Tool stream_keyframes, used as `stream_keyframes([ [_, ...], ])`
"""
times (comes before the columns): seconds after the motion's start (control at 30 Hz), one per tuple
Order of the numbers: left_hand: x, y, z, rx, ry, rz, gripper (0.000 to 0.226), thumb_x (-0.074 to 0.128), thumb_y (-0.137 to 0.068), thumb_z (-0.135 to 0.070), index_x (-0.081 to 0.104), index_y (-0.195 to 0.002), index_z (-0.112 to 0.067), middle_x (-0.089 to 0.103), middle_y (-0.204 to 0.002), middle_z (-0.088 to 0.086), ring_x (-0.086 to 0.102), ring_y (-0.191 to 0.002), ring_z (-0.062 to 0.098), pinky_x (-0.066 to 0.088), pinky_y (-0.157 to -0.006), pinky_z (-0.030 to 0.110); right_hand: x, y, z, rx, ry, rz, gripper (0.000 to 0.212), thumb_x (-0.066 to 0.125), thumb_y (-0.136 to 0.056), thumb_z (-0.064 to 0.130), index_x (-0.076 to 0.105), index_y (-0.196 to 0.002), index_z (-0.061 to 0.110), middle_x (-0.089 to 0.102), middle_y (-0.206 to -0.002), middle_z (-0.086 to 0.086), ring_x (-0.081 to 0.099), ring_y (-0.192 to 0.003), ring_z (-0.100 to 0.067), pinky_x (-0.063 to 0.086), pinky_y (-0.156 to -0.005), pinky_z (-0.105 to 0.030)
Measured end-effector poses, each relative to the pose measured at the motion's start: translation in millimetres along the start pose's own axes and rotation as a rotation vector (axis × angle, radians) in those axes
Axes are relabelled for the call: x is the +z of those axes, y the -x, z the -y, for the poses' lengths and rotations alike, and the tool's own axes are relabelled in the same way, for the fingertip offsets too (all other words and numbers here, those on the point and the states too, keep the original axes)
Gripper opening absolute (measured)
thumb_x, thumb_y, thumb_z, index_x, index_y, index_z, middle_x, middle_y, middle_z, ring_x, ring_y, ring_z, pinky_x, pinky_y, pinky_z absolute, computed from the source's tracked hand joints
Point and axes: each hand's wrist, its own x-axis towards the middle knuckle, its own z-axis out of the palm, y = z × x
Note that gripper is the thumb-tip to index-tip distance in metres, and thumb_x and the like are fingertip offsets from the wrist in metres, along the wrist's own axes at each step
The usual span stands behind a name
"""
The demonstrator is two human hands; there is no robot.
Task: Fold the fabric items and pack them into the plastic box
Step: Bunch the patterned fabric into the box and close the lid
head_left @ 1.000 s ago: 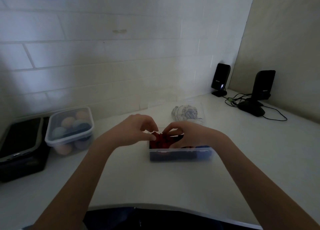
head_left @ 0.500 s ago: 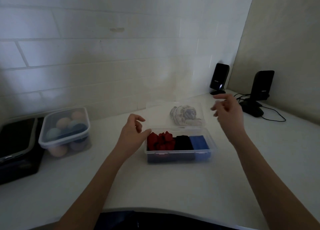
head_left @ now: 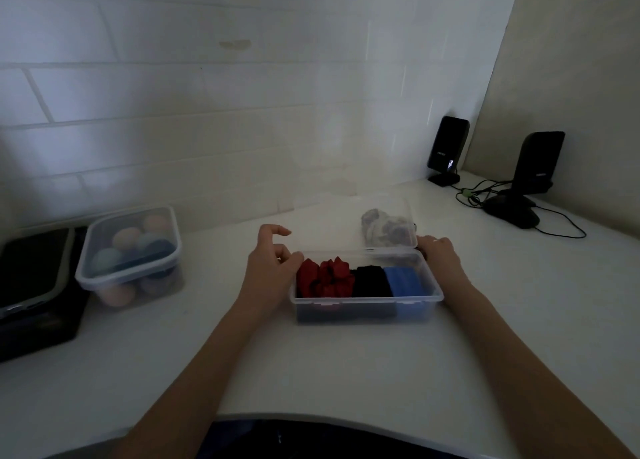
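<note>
Since half a second before, we had brought both hands back to the clear plastic box (head_left: 367, 297) on the white surface (head_left: 346, 365); earlier the right one had been lifted away toward the speakers. The box held 3 folded fabric items side by side: a red one (head_left: 325, 280) at the left, a black one (head_left: 370, 281) in the middle and a blue one (head_left: 404, 281) at the right. We judged the packing of these 3 done, with the patterned grey fabric (head_left: 386, 228) lying behind the box, apparently on or under its clear lid (head_left: 388, 216), as the likely next piece. Our left hand (head_left: 268, 268) sat at the box's left end, fingers loosely curled and gripping nothing, thumb near the rim. Our right hand (head_left: 440, 256) rested at the back right corner, fingers bent over the edge there; whether it actually gripped the box or lid we could not tell.
</note>
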Motion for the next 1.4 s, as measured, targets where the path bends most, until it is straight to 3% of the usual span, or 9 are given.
stream_keyframes([
  [0.13,0,1,-1,0.019,-0.005,-0.028,0.029,0.054,-0.084,-0.001,0.042,-0.105,-0.016,0.044,-0.051,0.001,0.041,-0.04,0.003,0.035,-0.044,0.007,-11,14,1,0.088,-0.374,-0.264,0.016,0.052,-0.081,0.029,0.063,-0.076,0.018,0.057,-0.063,-0.01,0.053,-0.06,-0.027,0.039,-0.056,-0.032],
  [0.37,0,3,-1,0.041,-0.066,-0.091,0.026,0.057,-0.083,-0.005,0.045,-0.101,-0.018,0.049,-0.06,0.003,0.045,-0.053,0.013,0.039,-0.053,0.016,-45,35,19,0.117,-0.615,-0.691,0.037,0.047,-0.088,0.036,0.045,-0.064,0.008,0.044,-0.063,-0.009,0.044,-0.069,-0.019,0.036,-0.063,-0.033],
  [0.57,1,6,-27,0.324,-0.199,-0.189,0.037,0.05,-0.078,-0.043,0.055,-0.106,-0.02,0.057,-0.091,-0.006,0.051,-0.074,0.008,0.043,-0.064,0.02,-61,46,44,0.138,-1.42,-0.303,0.035,0.043,-0.096,0.037,0.069,-0.081,0.018,0.075,-0.076,0.002,0.072,-0.079,-0.013,0.058,-0.067,-0.024],
  [0.8,57,1,-97,0.277,-0.155,0.533,0.075,0.064,-0.079,-0.049,0.032,-0.143,-0.026,0.04,-0.147,-0.007,0.037,-0.131,0.008,0.028,-0.107,0.025,-74,50,35,0.123,-1.868,0.056,0.052,0.036,-0.09,0.05,0.073,-0.101,0.015,0.073,-0.108,-0.005,0.069,-0.102,-0.016,0.057,-0.085,-0.031],
  [0.97,101,-15,-112,0.107,-0.015,0.845,0.046,0.062,-0.085,-0.036,0.056,-0.126,-0.013,0.061,-0.129,0.006,0.056,-0.116,0.018,0.04,-0.098,0.026,-79,52,27,-0.012,-2.016,0.075,0.046,0.053,-0.075,0.047,0.075,-0.097,0.013,0.075,-0.101,-0.006,0.071,-0.095,-0.018,0.058,-0.082,-0.034],
  [1.07,115,-18,-108,0.028,0.115,0.795,0.037,0.059,-0.088,-0.032,0.063,-0.117,-0.01,0.065,-0.121,0.01,0.061,-0.109,0.02,0.045,-0.098,0.029,-78,48,20,-0.009,-2.091,0.033,0.039,0.049,-0.082,0.039,0.074,-0.097,0.012,0.075,-0.099,-0.008,0.072,-0.091,-0.021,0.059,-0.072,-0.035],
  [1.23,122,-28,-101,-0.187,0.519,0.624,0.015,0.055,-0.091,-0.019,0.065,-0.09,-0.009,0.07,-0.087,0.007,0.063,-0.084,0.02,0.052,-0.081,0.029,-66,33,1,0.12,-1.991,-0.066,0.041,0.047,-0.092,0.04,0.059,-0.119,0.011,0.057,-0.13,-0.012,0.054,-0.124,-0.028,0.044,-0.105,-0.042],
  [1.3,125,-34,-101,-0.331,0.731,0.527,0.017,0.05,-0.092,-0.015,0.06,-0.079,-0.012,0.065,-0.07,0.002,0.06,-0.068,0.016,0.052,-0.061,0.021,-62,29,-1,0.151,-2.023,-0.092,0.032,0.042,-0.097,0.036,0.057,-0.11,0.011,0.065,-0.101,-0.005,0.063,-0.107,-0.022,0.049,-0.098,-0.035],
  [1.4,122,-38,-106,-0.491,0.913,0.42,0.025,0.043,-0.095,-0.016,0.06,-0.078,-0.011,0.066,-0.069,0.004,0.061,-0.063,0.013,0.051,-0.059,0.023,-65,33,3,0.199,-2.167,-0.085,0.034,0.037,-0.098,0.034,0.052,-0.074,0.016,0.043,-0.046,0.007,0.048,-0.047,-0.004,0.05,-0.052,-0.015],
])
